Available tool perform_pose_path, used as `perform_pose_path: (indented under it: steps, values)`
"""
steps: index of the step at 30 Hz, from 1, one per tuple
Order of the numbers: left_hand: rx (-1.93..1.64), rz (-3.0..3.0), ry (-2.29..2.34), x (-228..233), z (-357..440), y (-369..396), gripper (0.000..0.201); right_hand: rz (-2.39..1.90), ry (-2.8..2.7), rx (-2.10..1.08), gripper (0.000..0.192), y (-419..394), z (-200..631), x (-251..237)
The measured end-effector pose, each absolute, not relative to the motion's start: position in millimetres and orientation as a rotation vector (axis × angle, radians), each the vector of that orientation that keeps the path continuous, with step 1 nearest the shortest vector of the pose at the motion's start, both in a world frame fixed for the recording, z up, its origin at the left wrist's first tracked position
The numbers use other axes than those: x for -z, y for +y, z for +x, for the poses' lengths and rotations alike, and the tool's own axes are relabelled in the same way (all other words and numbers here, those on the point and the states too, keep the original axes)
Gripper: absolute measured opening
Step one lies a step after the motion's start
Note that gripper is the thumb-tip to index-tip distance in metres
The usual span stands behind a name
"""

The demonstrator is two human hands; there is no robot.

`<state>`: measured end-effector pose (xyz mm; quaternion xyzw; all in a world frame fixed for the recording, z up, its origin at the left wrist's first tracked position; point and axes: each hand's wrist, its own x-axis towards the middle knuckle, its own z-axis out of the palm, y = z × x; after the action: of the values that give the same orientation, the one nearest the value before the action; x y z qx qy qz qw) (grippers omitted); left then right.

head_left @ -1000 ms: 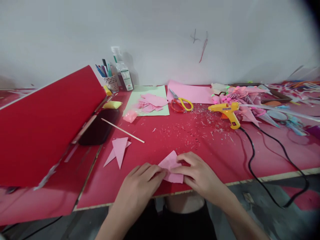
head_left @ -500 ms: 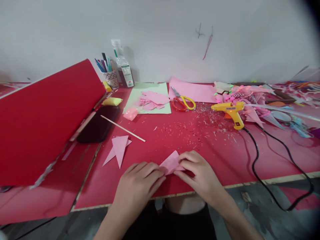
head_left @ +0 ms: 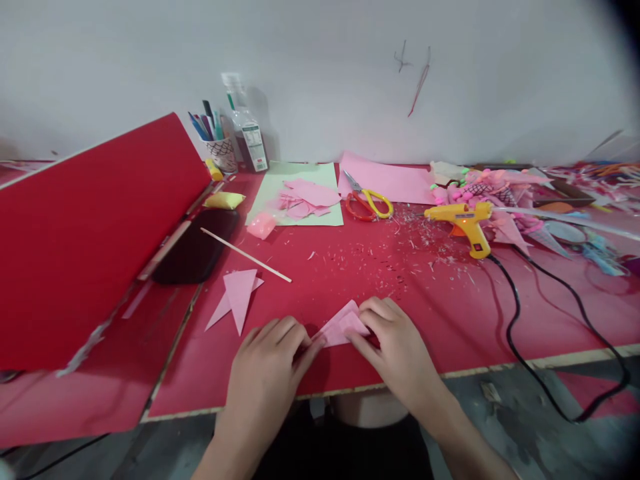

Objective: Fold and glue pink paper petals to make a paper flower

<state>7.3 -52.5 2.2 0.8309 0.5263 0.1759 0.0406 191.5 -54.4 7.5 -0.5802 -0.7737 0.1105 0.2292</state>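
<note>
Folded pink paper [head_left: 338, 327] is on the red table [head_left: 465, 320], pretty close to the front edge, pinched at both ends. Left hand [head_left: 270, 360] has thumb and fingers closed on the narrow tip, right hand [head_left: 400, 347] has the wider end. Overlapping pink triangles [head_left: 239, 295] sit off left.

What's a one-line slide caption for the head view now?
Left hand and right hand hold folded pink paper at a red table, scissors and glue gun beyond.
</note>
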Motion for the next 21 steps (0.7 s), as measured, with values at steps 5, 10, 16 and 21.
perform_pose_path:
  steps: [5, 10, 16, 21]
  values:
    - [-0.511, 2.575, 1.668, -5, 10, -53, 0.03, -1.663, -2.154, -0.271, 0.018, -55, 189, -10]
    - [-0.446, 2.532, 1.693, -7, 11, -52, 0.03, -1.694, -2.18, -0.231, 0.018, -54, 188, -11]
    - [-0.409, 2.414, 1.646, -6, -4, -50, 0.014, -1.704, -2.179, -0.226, 0.019, -54, 188, -10]
    - [-0.444, 2.523, 1.562, -10, -14, -51, 0.019, -1.705, -2.188, -0.229, 0.015, -55, 188, -9]
